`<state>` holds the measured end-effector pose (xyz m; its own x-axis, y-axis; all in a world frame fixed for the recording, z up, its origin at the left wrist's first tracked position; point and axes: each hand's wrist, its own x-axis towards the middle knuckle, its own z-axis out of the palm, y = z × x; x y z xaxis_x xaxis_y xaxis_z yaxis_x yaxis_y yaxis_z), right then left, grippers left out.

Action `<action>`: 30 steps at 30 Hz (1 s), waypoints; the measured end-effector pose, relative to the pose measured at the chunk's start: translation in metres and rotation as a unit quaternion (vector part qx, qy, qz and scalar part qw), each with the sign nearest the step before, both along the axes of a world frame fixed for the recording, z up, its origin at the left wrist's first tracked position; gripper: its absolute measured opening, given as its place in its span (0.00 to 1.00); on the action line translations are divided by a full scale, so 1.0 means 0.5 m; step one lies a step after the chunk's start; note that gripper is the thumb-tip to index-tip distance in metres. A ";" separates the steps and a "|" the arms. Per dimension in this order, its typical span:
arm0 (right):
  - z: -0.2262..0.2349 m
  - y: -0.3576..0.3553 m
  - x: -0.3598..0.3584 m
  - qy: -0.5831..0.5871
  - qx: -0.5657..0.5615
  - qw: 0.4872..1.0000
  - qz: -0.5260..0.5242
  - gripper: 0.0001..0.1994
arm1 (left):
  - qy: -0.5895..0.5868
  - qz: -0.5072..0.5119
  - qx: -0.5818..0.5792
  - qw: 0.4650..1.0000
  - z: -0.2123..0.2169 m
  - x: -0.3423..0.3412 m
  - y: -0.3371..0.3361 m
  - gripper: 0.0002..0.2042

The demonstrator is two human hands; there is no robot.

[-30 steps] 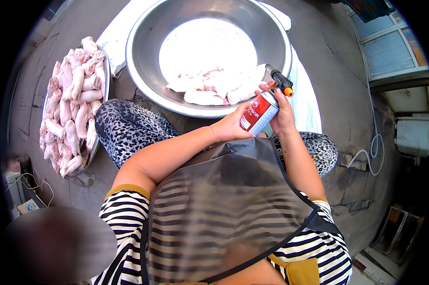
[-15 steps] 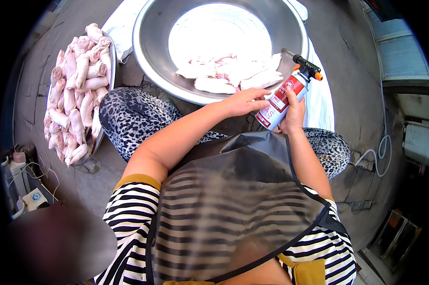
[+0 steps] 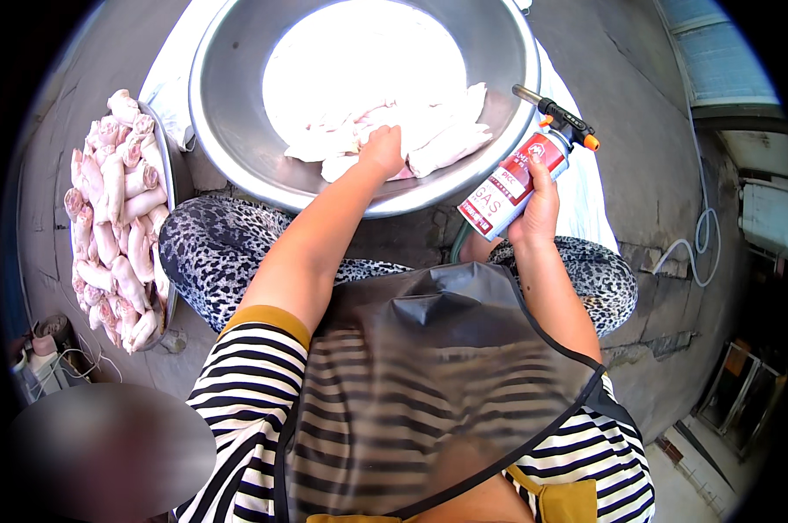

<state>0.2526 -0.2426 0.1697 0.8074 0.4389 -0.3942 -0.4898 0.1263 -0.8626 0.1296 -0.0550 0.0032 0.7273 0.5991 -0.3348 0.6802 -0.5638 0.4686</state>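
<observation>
My left hand (image 3: 382, 152) reaches into the big metal basin (image 3: 224, 144) with its fingers curled down around a pig's trotter (image 3: 338, 166); the fingertips are hidden from above. Several more pale pig's trotters (image 3: 450, 146) lie in the near part of the basin, around that hand. In my right hand (image 3: 538, 213) is a blow torch (image 3: 507, 187), a red and white gas can with a black and orange burner head. It is held tilted beside the basin's right rim, its nozzle pointing up and left. No flame shows.
To the left stands an oval metal tray (image 3: 172, 166) heaped with pig's trotters (image 3: 115, 227). White sheeting (image 3: 577, 166) lies under the basin. A pale hose (image 3: 703, 253) loops on the paved ground (image 3: 625, 96) at right. My knees flank the basin's near side.
My left hand has left the gas can's side and moved left and forward into the basin, closing on a trotter. The torch stays in my right hand. The view has shifted somewhat.
</observation>
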 end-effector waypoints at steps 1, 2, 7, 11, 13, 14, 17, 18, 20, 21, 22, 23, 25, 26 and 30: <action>0.000 -0.001 0.002 0.003 -0.002 1.000 -0.003 0.19 | 0.029 -0.013 0.014 0.999 -0.003 0.015 0.001 0.25; -0.001 -0.003 0.002 0.007 -0.004 1.000 -0.004 0.19 | 0.059 -0.026 0.027 0.998 -0.004 0.029 -0.006 0.26; 0.012 -0.008 0.003 -0.014 -0.013 1.000 0.002 0.20 | 0.079 -0.052 0.080 0.992 -0.018 0.042 -0.003 0.32; 0.010 -0.009 0.005 -0.007 0.005 1.000 0.001 0.19 | 0.096 -0.084 0.077 0.989 -0.007 0.048 0.020 0.31; 0.008 -0.008 0.005 0.008 0.021 1.000 -0.004 0.18 | 0.097 -0.080 0.060 0.990 0.010 0.050 0.029 0.30; 0.007 -0.008 0.006 0.017 0.030 0.999 -0.006 0.18 | 0.118 -0.070 0.008 0.991 0.029 0.054 0.038 0.28; 0.012 -0.002 0.003 0.017 0.033 0.999 -0.010 0.17 | 0.170 -0.038 -0.133 0.976 0.046 0.055 0.081 0.22; 0.011 -0.002 0.003 0.011 0.034 0.999 -0.007 0.17 | 0.161 -0.021 -0.185 0.969 0.029 0.040 0.091 0.23; 0.003 -0.003 0.008 0.011 0.043 0.999 -0.004 0.17 | 0.142 0.012 -0.282 0.949 0.027 0.015 0.115 0.25; 0.002 -0.003 0.010 0.013 0.050 0.999 0.002 0.17 | 0.159 0.005 -0.282 0.946 0.002 0.002 0.125 0.27; -0.001 -0.002 0.008 0.016 0.055 0.998 0.006 0.17 | 0.132 0.020 -0.247 0.960 -0.016 -0.016 0.118 0.29; 0.001 -0.003 0.003 0.012 0.053 0.998 0.004 0.17 | 0.103 0.034 -0.212 0.971 -0.024 -0.035 0.102 0.30; 0.005 -0.005 -0.003 0.005 0.044 0.999 0.005 0.17 | 0.089 0.044 -0.190 0.977 -0.023 -0.047 0.086 0.36; 0.006 -0.005 -0.006 0.001 0.039 0.999 0.006 0.17 | 0.109 0.045 -0.182 0.976 -0.016 -0.044 0.076 0.35; 0.001 -0.017 -0.007 0.015 0.031 0.999 0.007 0.17 | 0.181 0.039 -0.127 0.975 0.084 -0.022 0.010 0.35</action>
